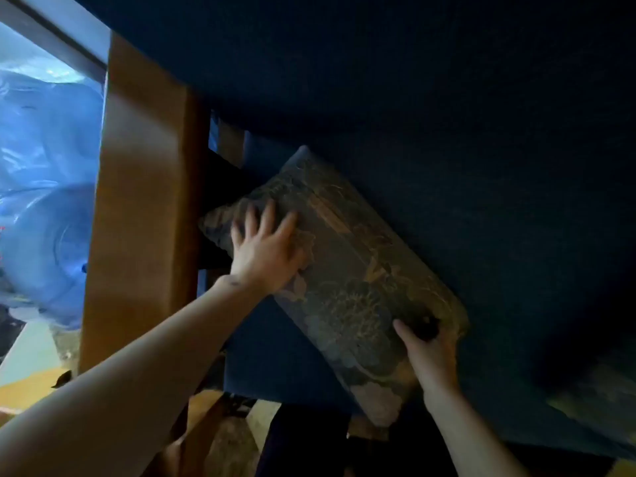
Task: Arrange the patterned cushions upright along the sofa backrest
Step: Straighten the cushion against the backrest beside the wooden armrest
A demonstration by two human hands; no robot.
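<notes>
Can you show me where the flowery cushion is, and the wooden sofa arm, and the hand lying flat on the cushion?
patterned cushion [347,270], head view, middle of its flowery face.
wooden armrest [137,208], head view, broad top surface.
left hand [265,253], head view, back of the hand.

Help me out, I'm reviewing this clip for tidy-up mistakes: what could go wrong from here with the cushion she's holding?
The patterned cushion sits close to the wooden armrest, with a dark gap beside it, so its corner might slip into that gap. The left hand only lies flat on it while the right hand grips one corner, so it may twist or flop forward once released. A second patterned cushion at the right edge looks unplaced and could get overlooked.
</notes>
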